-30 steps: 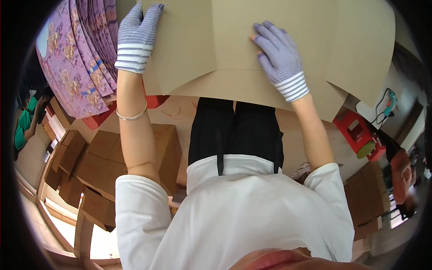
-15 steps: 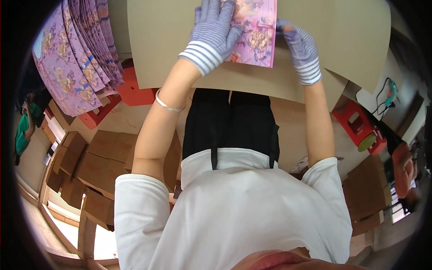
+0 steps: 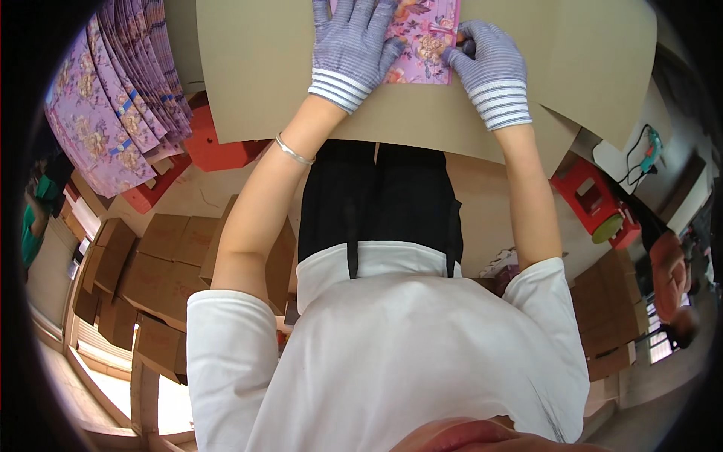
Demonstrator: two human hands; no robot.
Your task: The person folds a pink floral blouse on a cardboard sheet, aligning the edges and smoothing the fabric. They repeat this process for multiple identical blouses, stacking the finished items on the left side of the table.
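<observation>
A flat pink and purple floral piece (image 3: pixel 428 56) with a small pink strip near its right edge lies on the table; the top frame edge cuts it off. My left hand (image 3: pixel 348 49), in a striped grey-purple glove with a white-banded cuff, rests palm down along its left side, fingers spread. At its right edge is my right hand (image 3: pixel 493 71), gloved alike, its thumb over the border and its fingers curled beside it. The exact grip is partly hidden.
The tan tabletop (image 3: pixel 256 90) has overlapping sheets at right. A stack of purple floral pieces (image 3: pixel 113 98) stands on a red stool (image 3: pixel 215 139) at left. Brown cartons (image 3: pixel 162 260) stand behind me. Another red stool (image 3: pixel 584 192) is at right, with people at both far sides.
The floral piece has shifted up toward the far side. My right hand has moved left onto its right edge, thumb now over the border. My left hand has slid slightly farther away.
</observation>
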